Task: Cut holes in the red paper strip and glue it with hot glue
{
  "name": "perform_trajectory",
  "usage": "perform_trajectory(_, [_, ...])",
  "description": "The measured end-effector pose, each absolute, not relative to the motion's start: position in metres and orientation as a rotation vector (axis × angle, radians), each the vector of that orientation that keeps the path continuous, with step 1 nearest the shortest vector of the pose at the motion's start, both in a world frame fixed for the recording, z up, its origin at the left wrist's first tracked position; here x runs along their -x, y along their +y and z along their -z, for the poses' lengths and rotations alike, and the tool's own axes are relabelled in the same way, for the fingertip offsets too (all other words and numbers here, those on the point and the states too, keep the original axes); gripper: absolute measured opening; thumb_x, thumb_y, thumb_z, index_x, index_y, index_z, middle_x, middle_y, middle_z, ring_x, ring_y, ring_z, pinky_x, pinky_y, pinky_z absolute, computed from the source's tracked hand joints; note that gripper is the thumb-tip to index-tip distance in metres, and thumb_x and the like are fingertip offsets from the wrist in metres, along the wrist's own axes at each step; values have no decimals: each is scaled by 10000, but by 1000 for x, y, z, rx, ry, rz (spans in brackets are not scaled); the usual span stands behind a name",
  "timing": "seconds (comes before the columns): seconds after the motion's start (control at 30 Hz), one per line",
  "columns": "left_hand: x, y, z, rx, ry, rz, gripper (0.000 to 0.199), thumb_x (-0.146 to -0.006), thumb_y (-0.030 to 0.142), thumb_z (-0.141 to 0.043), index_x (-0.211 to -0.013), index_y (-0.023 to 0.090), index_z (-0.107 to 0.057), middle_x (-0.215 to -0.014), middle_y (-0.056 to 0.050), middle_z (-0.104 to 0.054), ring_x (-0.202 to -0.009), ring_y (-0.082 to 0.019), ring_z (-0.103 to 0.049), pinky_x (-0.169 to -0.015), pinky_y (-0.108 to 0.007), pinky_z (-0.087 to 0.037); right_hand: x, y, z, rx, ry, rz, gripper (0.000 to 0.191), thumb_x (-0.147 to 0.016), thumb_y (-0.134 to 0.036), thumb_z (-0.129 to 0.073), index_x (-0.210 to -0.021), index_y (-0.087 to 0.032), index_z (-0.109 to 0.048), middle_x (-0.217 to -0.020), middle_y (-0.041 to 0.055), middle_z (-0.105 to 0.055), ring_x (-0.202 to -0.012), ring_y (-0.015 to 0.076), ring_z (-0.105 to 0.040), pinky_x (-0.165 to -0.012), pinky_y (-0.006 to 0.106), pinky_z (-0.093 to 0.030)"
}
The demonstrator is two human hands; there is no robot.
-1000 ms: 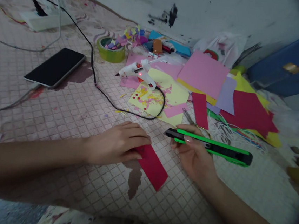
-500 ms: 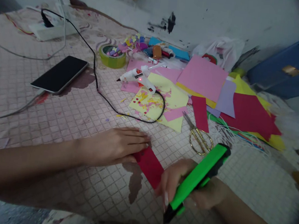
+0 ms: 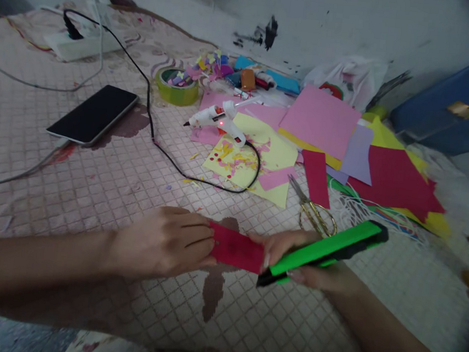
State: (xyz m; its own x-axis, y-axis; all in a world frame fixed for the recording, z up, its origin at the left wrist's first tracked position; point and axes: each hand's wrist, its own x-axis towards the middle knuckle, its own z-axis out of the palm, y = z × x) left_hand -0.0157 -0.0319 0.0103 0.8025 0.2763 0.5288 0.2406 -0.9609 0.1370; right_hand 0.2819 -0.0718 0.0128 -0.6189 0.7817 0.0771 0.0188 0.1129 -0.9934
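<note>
My left hand (image 3: 170,243) has its fingers curled over the left end of a red paper strip (image 3: 236,247). The strip lies level above the patterned cloth and shows a small dark spot near those fingers. My right hand (image 3: 294,248) is closed around a long green-and-black stapler-shaped tool (image 3: 327,247); its exact kind does not show. The tool's dark narrow end points left, beside the strip's right end. Fingertips of my right hand touch that end too. Gold-handled scissors (image 3: 312,205) lie just beyond my right hand.
A white glue gun (image 3: 219,120) with a lit red light rests on paper, its black cord looping across the cloth. Around it are a yellow tape roll (image 3: 178,94), paper scraps, coloured sheets (image 3: 320,120) and white string (image 3: 355,210). A phone (image 3: 95,114) lies left, on a cable.
The red strip has turned from slanting to nearly level. My right hand has risen with the green-and-black tool, now tilted flatter. My left hand has shifted slightly left and its fingers have curled more.
</note>
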Motion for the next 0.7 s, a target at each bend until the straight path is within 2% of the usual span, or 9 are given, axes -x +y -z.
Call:
perform_trajectory(0.07, [14,-32,-11,-2940,317,-935,218,-1030,264,-561,-915,127,-685,-911,-44,-780,-884,-154,-742,-800,-265,-614,-279,-79,-11,942,-1678,-1376,208,-908,-404,-689,-1041,-254,-744,-969,50,-784,-975,220,-749,-907,387,-604])
perform_trajectory(0.1, [13,-32,-11,-2948,250,-950,203,-1026,242,-565,-926,117,-691,-947,-56,-785,-917,-164,-743,-830,-277,-616,-276,-84,-12,1060,-1647,-1250,181,-917,-373,-681,-1047,-261,-739,-980,47,-780,-952,208,-747,-842,339,-618])
perform_trajectory(0.17, [12,-33,-11,-2949,100,-944,190,-1021,197,-559,-952,106,-711,-1004,-74,-789,-976,-178,-741,-907,-295,-610,-267,-94,-14,1233,-1631,-1042,146,-915,-280,-673,-1051,-278,-729,-954,19,-772,-849,159,-740,-732,245,-608])
perform_trajectory(0.27, [10,-37,-10,-2936,-58,-879,238,-1020,134,-514,-972,113,-746,-1061,-83,-787,-1009,-186,-737,-951,-300,-600,-250,-105,-17,1280,-1629,-983,189,-902,-180,-629,-1045,-276,-708,-849,-14,-745,-644,108,-689,-545,179,-556])
perform_trajectory(0.33, [9,-40,-8,-2935,-85,-845,285,-1021,108,-479,-968,119,-758,-1078,-87,-784,-1000,-186,-737,-928,-291,-608,-241,-108,-18,1256,-1688,-919,229,-869,-124,-611,-1029,-262,-701,-842,-16,-739,-649,105,-686,-551,180,-552])
perform_trajectory(0.5, [7,-45,-7,-2908,-94,-838,319,-1029,111,-455,-946,94,-763,-1035,-98,-789,-954,-192,-740,-900,-286,-611,-233,-106,-13,1166,-1849,-761,315,-825,-61,-579,-1063,-235,-690,-916,6,-754,-815,118,-716,-711,211,-580])
perform_trajectory(0.7, [5,-46,-9,-2889,-77,-849,379,-1051,120,-401,-924,83,-757,-983,-108,-788,-938,-190,-742,-878,-281,-614,-234,-108,-7,1207,-1845,-783,304,-831,-62,-588,-1062,-234,-685,-899,4,-738,-770,123,-699,-674,231,-572])
